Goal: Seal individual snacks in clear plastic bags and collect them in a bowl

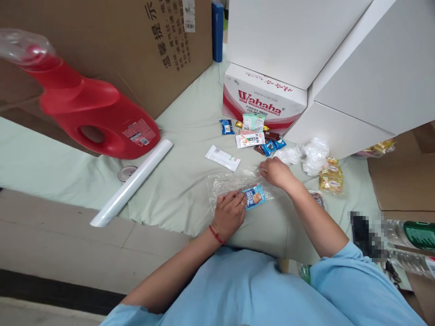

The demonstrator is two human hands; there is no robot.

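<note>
A blue snack packet point(255, 196) lies on a clear plastic bag point(220, 183) spread over the pale green cloth. My left hand point(231, 213), with a red string bracelet, is closed on the packet's left end; its fingertips partly cover it. At the bag's upper right edge, my right hand point(276, 172) is closed in a pinch on the thin plastic. Just beyond the bag rests a white snack packet point(223, 157). A pile of snacks sits farther back, with a white packet point(250, 139), a green packet point(253, 122) and blue packets point(272, 147).
Crumpled clear bags point(314, 156) and yellow packets point(331, 183) lie right of my right hand. A Wahaba-style carton point(265, 102) stands behind the pile. On the left are a red detergent bottle point(102, 113), a white roll point(132, 183) and a large cardboard box point(136, 50). Bottles point(418, 235) lie far right.
</note>
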